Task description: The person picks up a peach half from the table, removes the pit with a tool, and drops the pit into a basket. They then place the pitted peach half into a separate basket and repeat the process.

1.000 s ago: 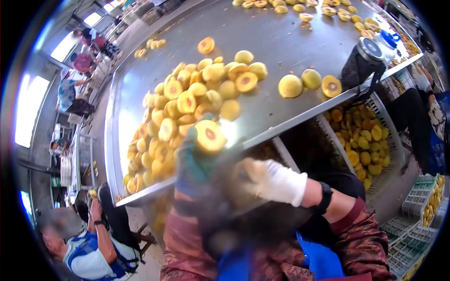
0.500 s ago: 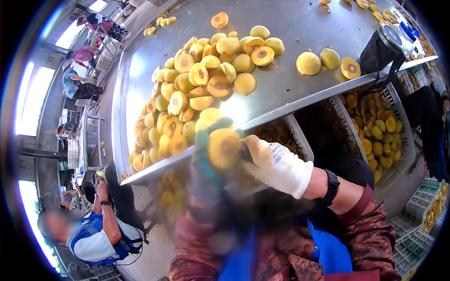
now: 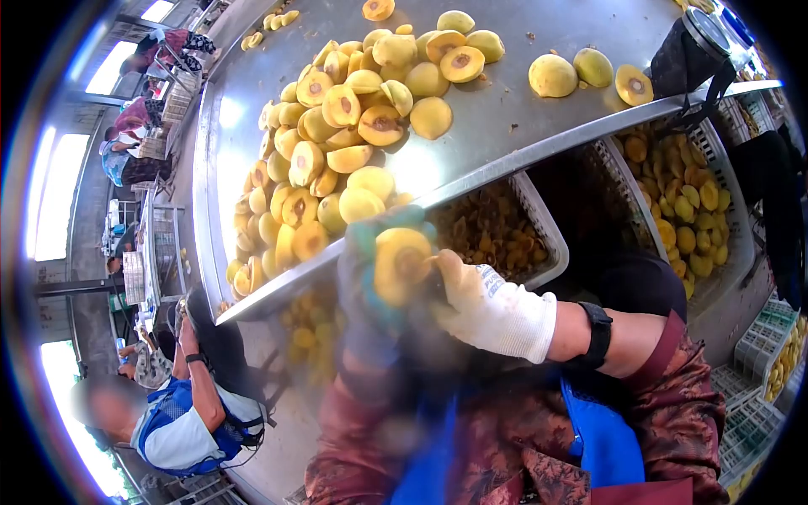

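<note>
My left hand (image 3: 360,268), in a teal and grey glove, is wrapped around a yellow peach half (image 3: 399,271) whose cut face with the brownish centre is turned up. In a white knit glove, my right hand (image 3: 491,310) is closed, thumb and fingertips right at the peach half's right edge. Something dark shows by those fingers, too blurred to name. Just beyond both hands, a heap of peach halves (image 3: 341,106) covers the near left of the metal table (image 3: 497,109).
Beneath the table edge stand a crate (image 3: 551,244) of brownish scraps and another crate (image 3: 741,227) of peach halves. A dark lidded container (image 3: 686,55) with a strap sits at the table's right. At left, a person (image 3: 189,421) in a blue vest sits close by.
The view has shifted slightly, so the table and heap appear higher and further left. Both hands stay together at the peach half, which remains in my left hand.
</note>
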The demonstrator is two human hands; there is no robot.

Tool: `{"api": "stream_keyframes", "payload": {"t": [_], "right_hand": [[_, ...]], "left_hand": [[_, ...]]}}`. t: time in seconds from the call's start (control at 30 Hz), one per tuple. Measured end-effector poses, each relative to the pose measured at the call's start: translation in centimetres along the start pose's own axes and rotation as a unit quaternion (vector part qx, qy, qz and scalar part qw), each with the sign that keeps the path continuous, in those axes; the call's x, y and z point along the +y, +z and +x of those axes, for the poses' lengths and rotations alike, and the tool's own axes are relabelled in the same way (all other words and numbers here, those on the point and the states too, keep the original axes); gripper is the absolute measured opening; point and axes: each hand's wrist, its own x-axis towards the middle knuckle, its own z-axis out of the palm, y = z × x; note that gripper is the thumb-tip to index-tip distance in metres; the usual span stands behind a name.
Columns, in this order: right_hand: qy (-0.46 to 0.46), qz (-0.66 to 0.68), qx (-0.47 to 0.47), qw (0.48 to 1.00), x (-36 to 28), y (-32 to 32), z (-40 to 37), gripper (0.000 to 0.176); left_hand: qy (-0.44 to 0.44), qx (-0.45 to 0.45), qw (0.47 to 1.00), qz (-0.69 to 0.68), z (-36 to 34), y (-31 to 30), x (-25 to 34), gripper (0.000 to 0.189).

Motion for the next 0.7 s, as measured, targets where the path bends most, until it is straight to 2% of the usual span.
{"api": "stream_keyframes", "payload": {"t": [0.07, 0.13, 0.17, 0.2, 0.3, 0.37, 0.43, 0.53, 0.63, 0.67, 0.7], "right_hand": [[0.051, 0.027, -0.028, 0.998, 0.3, 0.7, -0.4, 0.035], [0.167, 0.123, -0.074, 0.976, -1.3, -1.9, 1.5, 0.038], [0.238, 0.187, -0.1, 0.948, -2.0, -3.6, 2.8, 0.039], [0.253, 0.234, -0.121, 0.931, -2.0, -4.1, 3.4, 0.04], [0.155, 0.224, -0.066, 0.96, -1.0, -1.7, 2.3, 0.036], [0.177, 0.216, -0.09, 0.956, -0.9, -1.0, 1.5, 0.039], [0.204, 0.189, -0.119, 0.953, -1.5, -1.4, 1.6, 0.045], [0.343, 0.342, -0.232, 0.843, -3.3, -5.1, 3.3, 0.046], [0.398, 0.409, -0.212, 0.793, -3.2, -4.9, 3.7, 0.045], [0.427, 0.438, -0.2, 0.766, -3.1, -5.2, 4.1, 0.041], [0.411, 0.436, -0.19, 0.778, -2.9, -5.0, 4.6, 0.04]], "left_hand": [[-0.03, -0.002, 0.998, -0.047, 0.2, 0.0, 0.3, 0.042], [-0.069, 0.038, 0.982, -0.169, 0.6, 1.0, 1.5, 0.045], [-0.018, 0.078, 0.983, -0.165, 0.9, 1.9, 1.6, 0.045], [0.035, 0.118, 0.979, -0.16, 1.0, 3.1, 1.6, 0.046], [0.181, 0.092, 0.979, -0.033, 1.2, 1.7, -0.1, 0.043], [0.139, 0.037, 0.989, -0.036, 0.4, 1.2, 0.2, 0.042], [0.034, 0.045, 0.995, -0.081, 0.4, 1.4, 1.3, 0.037], [-0.073, 0.005, 0.991, -0.112, 0.9, 0.6, 2.0, 0.036], [-0.06, -0.035, 0.989, -0.13, 1.9, -0.1, 0.8, 0.039], [-0.064, 0.019, 0.985, -0.156, 1.7, 0.6, 0.5, 0.046], [0.011, 0.042, 0.992, -0.115, 1.7, 1.3, 0.3, 0.047]]}}
